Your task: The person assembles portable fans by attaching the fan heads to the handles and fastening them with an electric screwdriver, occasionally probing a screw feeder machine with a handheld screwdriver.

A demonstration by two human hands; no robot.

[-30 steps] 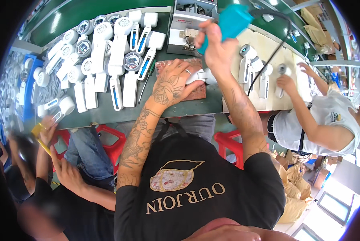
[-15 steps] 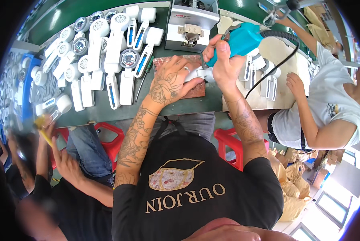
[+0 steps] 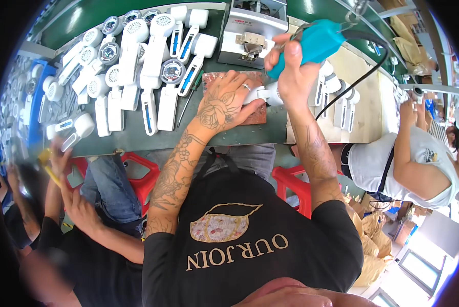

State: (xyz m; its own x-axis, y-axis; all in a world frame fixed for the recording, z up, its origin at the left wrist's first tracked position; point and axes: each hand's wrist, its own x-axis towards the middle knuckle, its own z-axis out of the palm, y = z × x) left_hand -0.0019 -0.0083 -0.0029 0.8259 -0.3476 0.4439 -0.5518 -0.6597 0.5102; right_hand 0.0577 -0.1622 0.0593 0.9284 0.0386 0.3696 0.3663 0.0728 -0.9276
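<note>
While the left hand [image 3: 227, 100] wraps its grip over a white handheld fan [image 3: 273, 95], holding it on a reddish block [image 3: 254, 116] toward the near edge of the tabletop [image 3: 229, 139], the right hand [image 3: 294, 77] has its grip curled around a teal corded tool [image 3: 319, 45] near the fan's head. Other white fans [image 3: 156, 59] crowd toward the far left corner; a metal machine [image 3: 255, 29] stands at the far edge.

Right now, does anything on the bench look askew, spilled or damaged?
I see no spill or clear damage. The white handheld fans left of the red pad lie overlapping at mixed angles, and a screwdriver slants beside them, which looks untidy.
</note>
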